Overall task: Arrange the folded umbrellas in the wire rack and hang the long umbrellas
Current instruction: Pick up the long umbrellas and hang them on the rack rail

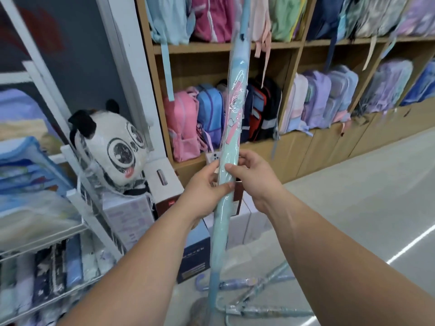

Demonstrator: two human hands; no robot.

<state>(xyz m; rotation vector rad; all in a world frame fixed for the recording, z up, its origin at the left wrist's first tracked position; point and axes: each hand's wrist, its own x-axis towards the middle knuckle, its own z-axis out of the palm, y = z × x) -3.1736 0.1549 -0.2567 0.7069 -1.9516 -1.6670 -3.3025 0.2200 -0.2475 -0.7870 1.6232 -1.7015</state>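
The left hand (207, 184) and right hand (255, 178) each curled round a mint long umbrella (231, 109), held upright at the frame's centre in a clear sleeve. Other long umbrellas (247, 284) lay on the floor (353, 208) at lower centre. Folded umbrellas (58, 267) stood in the rack (94, 222) at lower left.

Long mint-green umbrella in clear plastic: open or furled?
Furled: the long mint-green umbrella is a slim, tightly rolled tube, canopy not spread.

Both bare forearms reach forward. The left hand (207, 184) and right hand (255, 177), side by side, each curl their fingers around a long umbrella (233, 109).
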